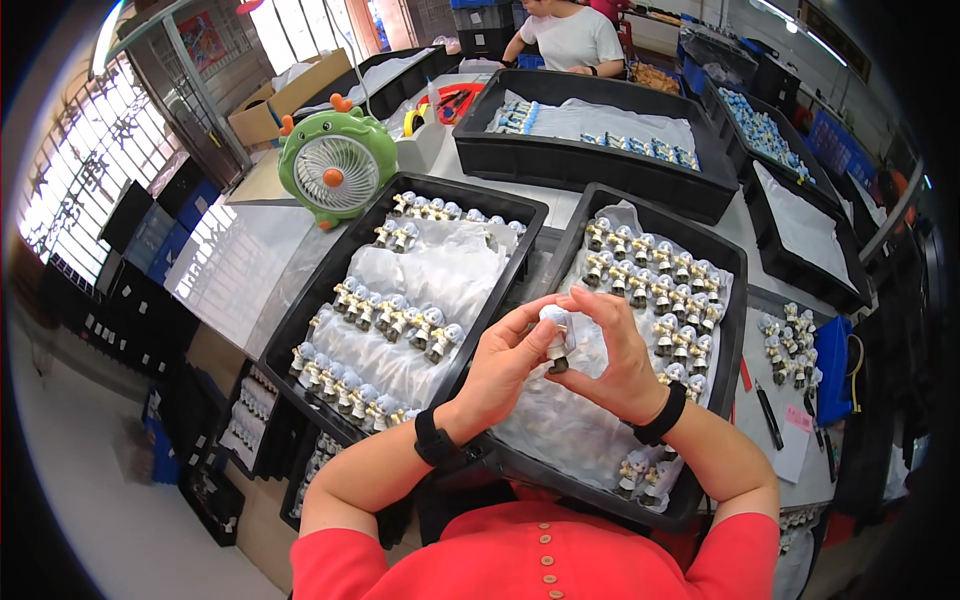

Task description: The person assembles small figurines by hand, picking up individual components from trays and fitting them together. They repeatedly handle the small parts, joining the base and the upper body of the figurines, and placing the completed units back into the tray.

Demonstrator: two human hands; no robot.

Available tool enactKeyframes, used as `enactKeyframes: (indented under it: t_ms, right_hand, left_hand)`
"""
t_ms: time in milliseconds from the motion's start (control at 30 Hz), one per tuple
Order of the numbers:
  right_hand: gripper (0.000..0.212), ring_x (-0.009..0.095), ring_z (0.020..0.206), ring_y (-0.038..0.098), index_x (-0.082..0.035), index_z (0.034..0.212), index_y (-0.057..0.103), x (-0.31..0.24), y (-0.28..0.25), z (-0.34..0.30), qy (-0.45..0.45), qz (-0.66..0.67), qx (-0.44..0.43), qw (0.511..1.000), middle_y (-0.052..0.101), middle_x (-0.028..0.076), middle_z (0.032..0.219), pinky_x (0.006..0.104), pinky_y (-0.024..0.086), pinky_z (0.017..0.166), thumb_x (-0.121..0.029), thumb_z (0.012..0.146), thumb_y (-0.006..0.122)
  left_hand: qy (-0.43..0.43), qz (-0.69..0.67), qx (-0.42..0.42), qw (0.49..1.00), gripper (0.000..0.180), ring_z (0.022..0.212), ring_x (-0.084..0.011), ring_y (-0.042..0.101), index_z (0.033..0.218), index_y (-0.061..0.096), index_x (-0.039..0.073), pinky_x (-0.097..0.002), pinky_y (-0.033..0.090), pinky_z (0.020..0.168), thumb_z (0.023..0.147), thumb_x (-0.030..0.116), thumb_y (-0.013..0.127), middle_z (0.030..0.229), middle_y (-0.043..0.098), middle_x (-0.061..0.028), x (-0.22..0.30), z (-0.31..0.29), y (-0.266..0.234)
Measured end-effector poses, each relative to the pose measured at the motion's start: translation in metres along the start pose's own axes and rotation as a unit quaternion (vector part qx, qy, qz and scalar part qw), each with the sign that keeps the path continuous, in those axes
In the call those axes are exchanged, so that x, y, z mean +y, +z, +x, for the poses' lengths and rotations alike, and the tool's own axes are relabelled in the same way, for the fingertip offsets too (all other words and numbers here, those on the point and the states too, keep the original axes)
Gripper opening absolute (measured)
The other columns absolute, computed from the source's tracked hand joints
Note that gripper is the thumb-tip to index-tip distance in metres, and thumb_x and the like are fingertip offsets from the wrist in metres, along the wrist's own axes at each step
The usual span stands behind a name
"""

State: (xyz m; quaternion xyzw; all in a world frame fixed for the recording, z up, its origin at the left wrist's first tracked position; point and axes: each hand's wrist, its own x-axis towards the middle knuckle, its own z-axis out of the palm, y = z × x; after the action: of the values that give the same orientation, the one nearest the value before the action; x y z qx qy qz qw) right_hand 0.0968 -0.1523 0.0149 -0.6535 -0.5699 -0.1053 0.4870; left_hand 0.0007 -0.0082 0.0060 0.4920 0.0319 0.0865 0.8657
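Observation:
Between my two hands, above the right-hand black tray, is a small figurine with pale blue-white hair, a white body and a dark base. My left hand pinches it from the left with thumb and fingers. Curved around its other side, my right hand has its fingertips at the figurine's head and its thumb near the base. Similar figurines stand in rows on white sheeting in the tray beneath. More figurines lie in rows in the left-hand black tray.
A green fan stands behind the left tray. Farther back is a large black tray with blue pieces. At right, loose figurines, a black pen and a blue box lie on the table. A person sits beyond.

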Motion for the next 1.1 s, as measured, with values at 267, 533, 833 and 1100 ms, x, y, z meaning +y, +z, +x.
enactKeyframes:
  t_ms: [267,533,833,1100]
  right_hand:
    - [0.098,0.025,0.101,0.054,-0.008,0.141,0.031,-0.007,-0.005,-0.002,0.054,0.066,0.004,0.996,0.053,0.011,0.117,0.035,0.046,0.086,-0.013,0.06,0.084]
    - [0.101,0.024,0.093,0.054,-0.008,0.142,0.029,-0.003,-0.003,-0.002,0.045,0.074,0.01,0.996,0.054,0.011,0.116,0.0343,0.046,0.084,-0.014,0.059,0.085]
    - [0.098,0.024,0.105,0.053,-0.009,0.142,0.03,-0.001,-0.006,-0.002,0.069,0.053,-0.001,0.996,0.054,0.01,0.12,0.0362,0.045,0.088,-0.014,0.061,0.084]
    - [0.096,0.02,0.106,0.054,-0.01,0.143,0.027,0.006,-0.015,0.003,0.098,0.036,0.019,0.994,0.055,0.009,0.121,0.0326,0.043,0.087,-0.013,0.064,0.082]
  left_hand:
    - [-0.052,-0.08,-0.077,0.992,0.047,0.103,-0.0211,0.058,0.135,0.038,0.003,-0.0329,0.049,0.085,0.098,0.032,0.042,0.125,0.052,-0.0107,0.005,0.006,0.0]
    - [-0.066,-0.073,-0.105,0.99,0.054,0.104,-0.023,0.057,0.138,0.034,0.003,-0.0347,0.05,0.086,0.096,0.036,0.046,0.13,0.048,-0.0129,0.009,0.005,0.004]
    - [-0.058,-0.088,-0.031,0.994,0.041,0.102,-0.0204,0.059,0.132,0.04,0.005,-0.0318,0.05,0.084,0.095,0.019,0.052,0.122,0.053,-0.0106,0.017,0.005,-0.004]
    - [0.083,0.259,0.092,0.958,0.033,0.088,-0.0123,0.061,0.121,0.052,0.005,-0.0259,0.049,0.076,0.091,0.017,0.06,0.099,0.062,-0.0035,0.104,0.066,-0.098]
